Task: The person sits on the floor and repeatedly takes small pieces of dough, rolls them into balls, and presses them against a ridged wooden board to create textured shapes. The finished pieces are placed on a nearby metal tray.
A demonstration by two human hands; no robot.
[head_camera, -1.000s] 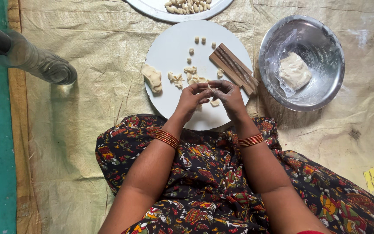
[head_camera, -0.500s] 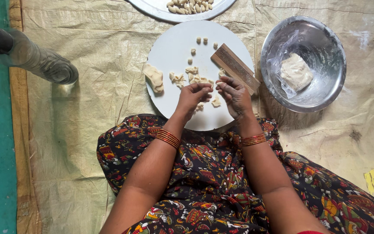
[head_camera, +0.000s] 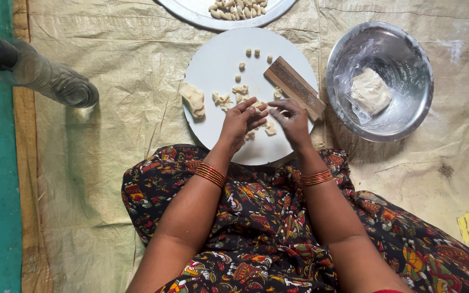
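My hands have drawn slightly apart over the white board [head_camera: 218,59] at frame centre. Left hand [head_camera: 238,122] pinches a bit of dough [head_camera: 260,107] between fingertips; right hand [head_camera: 291,116] has fingers loosely curled together, near the ridged wooden comb [head_camera: 294,87].

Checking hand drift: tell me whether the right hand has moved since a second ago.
Yes. The right hand has parted from the left hand and shifted toward the ridged wooden board on the white round board.

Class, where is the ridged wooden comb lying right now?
The wooden comb lies slanted on the white round board's right edge, just beyond the right hand, left of the steel bowl.
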